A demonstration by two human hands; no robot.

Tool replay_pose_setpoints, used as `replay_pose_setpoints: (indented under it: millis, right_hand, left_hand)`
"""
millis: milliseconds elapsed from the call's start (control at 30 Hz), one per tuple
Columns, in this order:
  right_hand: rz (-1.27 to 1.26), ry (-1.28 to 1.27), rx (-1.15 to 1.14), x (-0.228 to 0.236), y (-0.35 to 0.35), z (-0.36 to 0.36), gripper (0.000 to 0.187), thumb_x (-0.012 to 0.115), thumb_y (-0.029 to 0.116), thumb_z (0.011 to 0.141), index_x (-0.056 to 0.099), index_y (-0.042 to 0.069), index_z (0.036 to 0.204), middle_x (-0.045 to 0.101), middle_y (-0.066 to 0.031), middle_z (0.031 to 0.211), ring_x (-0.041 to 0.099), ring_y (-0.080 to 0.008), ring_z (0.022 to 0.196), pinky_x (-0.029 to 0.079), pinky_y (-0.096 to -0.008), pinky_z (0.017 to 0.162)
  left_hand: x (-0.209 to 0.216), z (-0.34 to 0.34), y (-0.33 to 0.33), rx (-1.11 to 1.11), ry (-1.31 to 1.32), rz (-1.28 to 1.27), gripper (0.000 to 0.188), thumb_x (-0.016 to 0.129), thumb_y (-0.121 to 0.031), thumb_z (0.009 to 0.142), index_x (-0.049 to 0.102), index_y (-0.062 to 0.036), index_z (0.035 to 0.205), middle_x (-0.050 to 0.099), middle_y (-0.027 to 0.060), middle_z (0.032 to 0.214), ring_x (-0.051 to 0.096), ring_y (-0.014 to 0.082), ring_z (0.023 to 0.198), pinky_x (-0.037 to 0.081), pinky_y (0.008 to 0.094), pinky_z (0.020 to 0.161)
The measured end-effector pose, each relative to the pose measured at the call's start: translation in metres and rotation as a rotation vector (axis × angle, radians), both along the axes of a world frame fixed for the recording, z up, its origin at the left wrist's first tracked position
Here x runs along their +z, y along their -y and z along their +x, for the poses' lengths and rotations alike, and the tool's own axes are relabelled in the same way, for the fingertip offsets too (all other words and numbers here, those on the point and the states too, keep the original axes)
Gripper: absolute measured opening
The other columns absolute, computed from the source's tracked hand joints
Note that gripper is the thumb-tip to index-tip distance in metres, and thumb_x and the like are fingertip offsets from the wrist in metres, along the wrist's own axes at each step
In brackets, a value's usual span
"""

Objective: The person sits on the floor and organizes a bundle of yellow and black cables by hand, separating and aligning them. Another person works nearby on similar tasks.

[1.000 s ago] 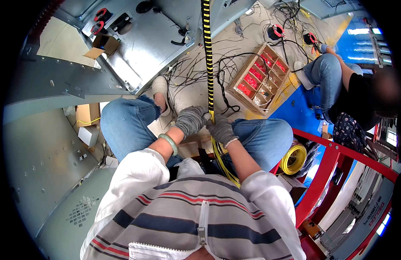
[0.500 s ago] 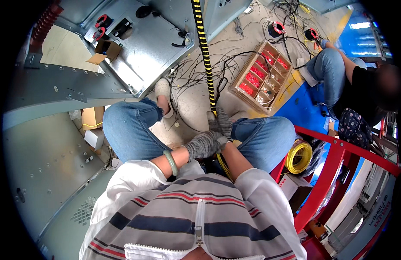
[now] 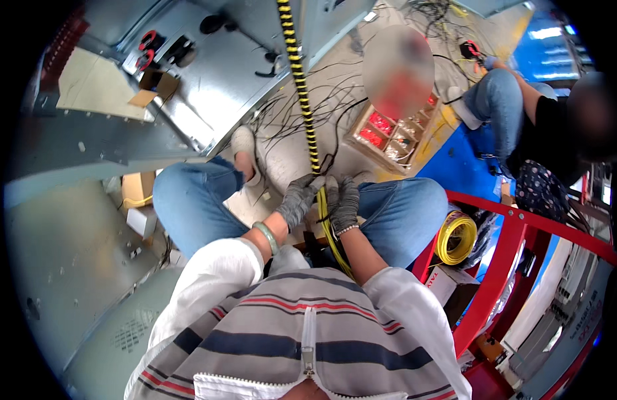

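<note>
A long bundle of yellow wires [image 3: 327, 222], bound with black spiral wrap [image 3: 300, 87], runs from the top edge down to my lap. My left hand [image 3: 299, 201], in a grey glove, is closed on the bundle where the wrap ends. Just right of it, my gloved right hand [image 3: 342, 203] has its fingers bent and pinched close to the wires; what lies between them is hidden. A thin black strand [image 3: 328, 162] loops up by my fingertips. Below both hands the bare yellow wires continue toward my waist.
A wooden divided box [image 3: 380, 152] with red and pale small parts stands on the floor, partly blurred. Black cables [image 3: 282, 117] lie scattered nearby. A metal cabinet [image 3: 75, 227] is at left, a red frame [image 3: 515, 250] and yellow wire coil [image 3: 456, 238] at right. Another person [image 3: 515, 113] sits at far right.
My hands were overlapped, left across right; now they are side by side at the wrap's lower end. More yellow wire shows between them. The view has shifted slightly.
</note>
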State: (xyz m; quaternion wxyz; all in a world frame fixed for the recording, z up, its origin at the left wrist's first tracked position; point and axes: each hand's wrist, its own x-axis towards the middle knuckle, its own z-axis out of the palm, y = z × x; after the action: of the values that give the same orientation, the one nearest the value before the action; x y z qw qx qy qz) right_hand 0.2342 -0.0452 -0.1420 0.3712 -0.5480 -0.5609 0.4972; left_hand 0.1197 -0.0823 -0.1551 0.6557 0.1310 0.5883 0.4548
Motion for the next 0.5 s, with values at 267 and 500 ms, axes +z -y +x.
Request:
replay_pose_setpoints:
  millis: [267,500]
  right_hand:
    - [-0.047,-0.182,-0.194,0.212,-0.149,0.128,0.053,0.050,0.050,0.082,0.052,0.000,0.097,0.058,-0.0083,0.076,0.057,-0.0159,0.061,0.047,-0.0266,0.051]
    - [0.509,-0.587,-0.561,0.353,-0.167,0.185,0.052,0.050,0.041,0.084,0.045,-0.002,0.111,0.057,-0.0129,0.092,0.058,-0.0181,0.079,0.049,-0.0255,0.058]
  left_hand:
    - [-0.054,-0.034,-0.004,0.241,-0.171,-0.021,0.024,0.046,-0.022,0.088,0.047,-0.0075,0.106,0.047,0.0027,0.064,0.047,0.0155,0.052,0.044,0.0293,0.046]
    - [-0.042,-0.020,-0.017,0.256,-0.086,0.005,0.015,0.051,-0.021,0.085,0.043,-0.0087,0.088,0.047,0.0053,0.062,0.046,0.0175,0.042,0.043,0.0324,0.037]
